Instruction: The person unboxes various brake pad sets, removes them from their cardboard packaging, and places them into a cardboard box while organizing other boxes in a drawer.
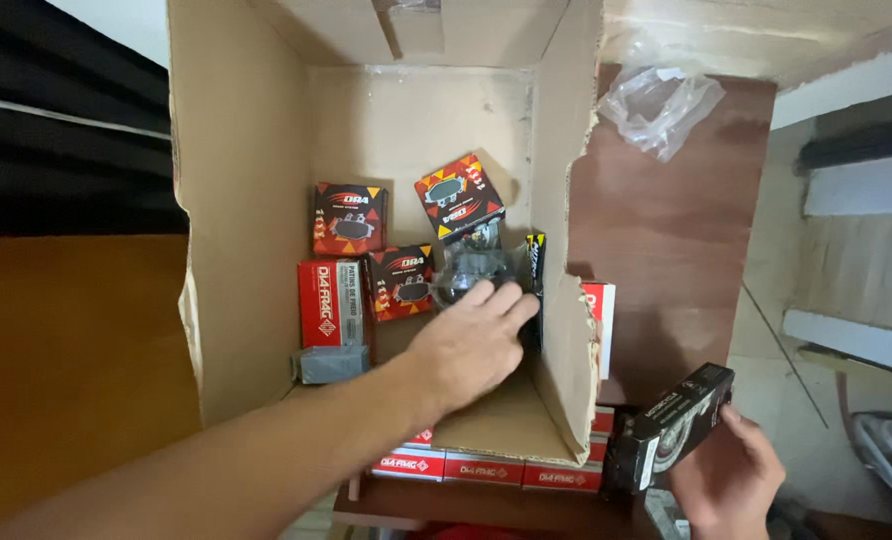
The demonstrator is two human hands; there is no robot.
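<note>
I see left hand reaching into the cardboard carton, fingers spread flat on a clear-wrapped part by its right wall | part lies just ahead of the fingertips, long axis unclear | right hand outside the carton, well apart, gripping a black box tilted up-right.

Head-worn camera looking steeply down into an open cardboard box.

The single view sits close above the box, facing its floor and far wall, which fill the middle of the frame. The left hand enters from the near left edge, the right hand from the near right corner. A brown shelf lies right.
</note>
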